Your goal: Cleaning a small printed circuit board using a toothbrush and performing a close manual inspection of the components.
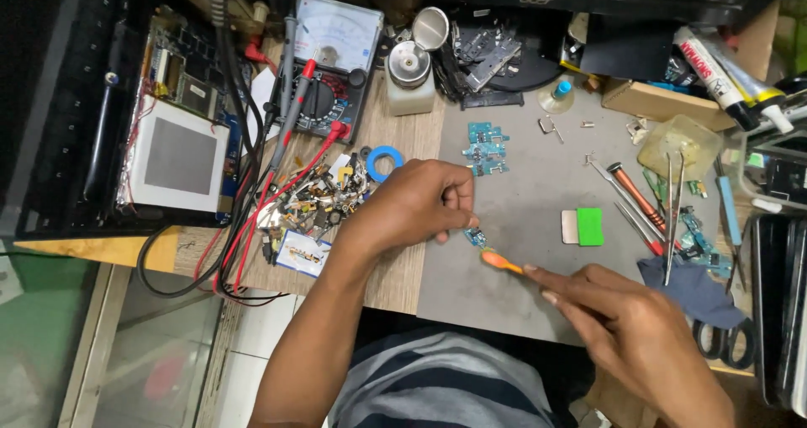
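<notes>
My left hand [420, 205] pinches a small blue-green circuit board [476, 238] just above the grey work mat [521, 285]. In my right hand [630, 327] is an orange-headed brush [502, 262], its tip touching the small board from the lower right. Both hands meet near the mat's front left part. Several similar small boards [486, 149] lie further back on the mat.
An analog multimeter [329, 66] with red and black leads stands at the back left, beside a pile of small parts [315, 199] and a blue tape ring [385, 163]. Tweezers and a screwdriver [636, 197] lie at right, near a green pad [590, 226], scissors [723, 344] and glue tubes [723, 75].
</notes>
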